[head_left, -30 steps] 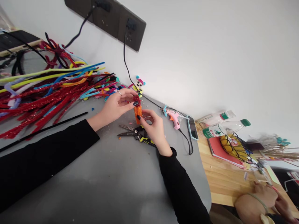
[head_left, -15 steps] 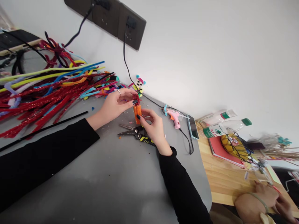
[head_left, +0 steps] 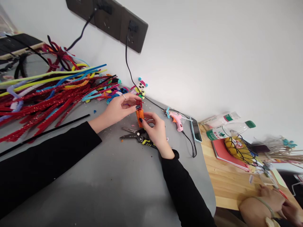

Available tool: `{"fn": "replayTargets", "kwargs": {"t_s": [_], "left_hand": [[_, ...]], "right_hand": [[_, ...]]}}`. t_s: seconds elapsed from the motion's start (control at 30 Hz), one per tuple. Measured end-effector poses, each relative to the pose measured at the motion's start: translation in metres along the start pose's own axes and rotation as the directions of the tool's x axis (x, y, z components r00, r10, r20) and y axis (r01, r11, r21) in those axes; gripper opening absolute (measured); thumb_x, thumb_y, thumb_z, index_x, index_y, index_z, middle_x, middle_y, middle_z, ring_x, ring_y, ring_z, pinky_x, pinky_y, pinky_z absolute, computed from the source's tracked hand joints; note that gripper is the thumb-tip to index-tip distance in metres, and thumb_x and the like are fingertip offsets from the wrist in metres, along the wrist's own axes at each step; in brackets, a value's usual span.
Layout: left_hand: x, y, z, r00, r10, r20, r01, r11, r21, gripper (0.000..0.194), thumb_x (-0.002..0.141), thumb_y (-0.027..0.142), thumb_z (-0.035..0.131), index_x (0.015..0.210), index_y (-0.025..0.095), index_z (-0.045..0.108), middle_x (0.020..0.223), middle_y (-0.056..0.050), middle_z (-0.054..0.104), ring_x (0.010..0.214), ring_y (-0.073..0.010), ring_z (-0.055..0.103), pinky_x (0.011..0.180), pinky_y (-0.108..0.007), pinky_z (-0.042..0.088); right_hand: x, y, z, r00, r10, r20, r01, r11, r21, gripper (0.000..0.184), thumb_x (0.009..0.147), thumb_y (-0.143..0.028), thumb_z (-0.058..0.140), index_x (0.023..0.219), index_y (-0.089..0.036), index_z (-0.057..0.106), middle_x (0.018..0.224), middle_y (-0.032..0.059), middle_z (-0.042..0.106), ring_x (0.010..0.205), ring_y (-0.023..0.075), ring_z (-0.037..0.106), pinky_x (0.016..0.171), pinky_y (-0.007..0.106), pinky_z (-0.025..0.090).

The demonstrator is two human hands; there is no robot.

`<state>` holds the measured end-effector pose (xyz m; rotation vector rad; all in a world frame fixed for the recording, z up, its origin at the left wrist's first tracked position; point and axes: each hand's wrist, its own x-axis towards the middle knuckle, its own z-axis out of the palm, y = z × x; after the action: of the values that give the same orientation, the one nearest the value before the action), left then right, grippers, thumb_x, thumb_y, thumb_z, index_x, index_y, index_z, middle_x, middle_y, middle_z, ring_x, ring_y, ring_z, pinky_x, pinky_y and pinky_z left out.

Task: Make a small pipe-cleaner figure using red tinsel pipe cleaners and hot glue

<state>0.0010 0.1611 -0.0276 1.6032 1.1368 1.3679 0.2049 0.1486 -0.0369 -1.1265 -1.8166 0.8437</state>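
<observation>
My left hand (head_left: 115, 109) is closed in a pinch on a sparkly dark red pipe-cleaner piece (head_left: 139, 103), between thumb and fingertips. Right below it, touching or nearly so, stands an orange pipe-cleaner piece (head_left: 140, 117), made of strands side by side. My right hand (head_left: 156, 131) grips that orange piece from the right, thumb in front. Under the hands lie black and yellow wire-stripping pliers (head_left: 139, 135), jaws apart, their handles partly behind my right hand. How the red and orange pieces join is too small to tell.
Many coloured pipe cleaners (head_left: 56, 97) lie heaped at the left. Small fuzzy figures (head_left: 141, 86) stand by the wall. A pink glue gun (head_left: 177, 121) and a phone (head_left: 196, 130) rest at the right. Beyond, a wooden table (head_left: 224, 186) bears bottles; another person's hands (head_left: 270, 197) show there.
My left hand and the red piece have come down slightly toward the orange piece. My right hand keeps its grip with hardly any movement.
</observation>
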Motion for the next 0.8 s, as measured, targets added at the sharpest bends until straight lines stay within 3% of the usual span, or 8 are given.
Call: {"fn": "replayTargets", "kwargs": {"t_s": [0.13, 0.3, 0.57, 0.8], "left_hand": [[-0.001, 0.002, 0.000, 1.000, -0.001, -0.016, 0.001, 1.000, -0.002, 0.045, 0.088, 0.054, 0.070, 0.114, 0.018, 0.074, 0.120, -0.012, 0.076, 0.111, -0.0284, 0.073, 0.096, -0.039, 0.062], [-0.001, 0.003, 0.000, 0.999, -0.034, -0.036, 0.034, 0.999, 0.008, 0.043, 0.092, 0.055, 0.063, 0.112, 0.018, 0.074, 0.114, -0.011, 0.077, 0.102, -0.0276, 0.074, 0.084, -0.037, 0.064], [0.000, 0.000, 0.002, 0.999, 0.025, -0.042, -0.024, 1.000, 0.005, 0.035, 0.087, 0.047, 0.070, 0.109, 0.019, 0.069, 0.115, -0.010, 0.077, 0.112, -0.0275, 0.073, 0.099, -0.041, 0.062], [0.002, -0.008, -0.001, 0.981, -0.010, -0.194, 0.014, 1.000, 0.019, 0.033, 0.085, 0.035, 0.070, 0.114, 0.019, 0.065, 0.118, -0.011, 0.075, 0.111, -0.0258, 0.073, 0.096, -0.039, 0.062]], "right_hand": [[0.000, -0.001, 0.000, 1.000, 0.005, -0.009, -0.005, 1.000, -0.004, 0.021, 0.087, -0.032, 0.065, 0.105, -0.022, 0.072, 0.102, 0.0045, 0.080, 0.085, 0.0167, 0.072, 0.078, 0.031, 0.060], [0.000, 0.000, 0.000, 1.000, 0.011, -0.004, -0.011, 1.000, -0.008, 0.021, 0.087, -0.031, 0.066, 0.105, -0.022, 0.073, 0.101, 0.0043, 0.080, 0.080, 0.0157, 0.070, 0.075, 0.031, 0.060], [0.000, 0.002, 0.000, 1.000, 0.023, 0.006, -0.023, 1.000, -0.003, 0.021, 0.088, -0.030, 0.065, 0.107, -0.023, 0.073, 0.101, 0.0043, 0.081, 0.085, 0.0173, 0.072, 0.077, 0.032, 0.060], [0.002, 0.001, 0.000, 0.996, 0.090, -0.014, -0.088, 0.987, 0.138, 0.029, 0.089, -0.039, 0.072, 0.113, -0.023, 0.073, 0.105, 0.0056, 0.080, 0.094, 0.0194, 0.074, 0.080, 0.032, 0.060]]}}
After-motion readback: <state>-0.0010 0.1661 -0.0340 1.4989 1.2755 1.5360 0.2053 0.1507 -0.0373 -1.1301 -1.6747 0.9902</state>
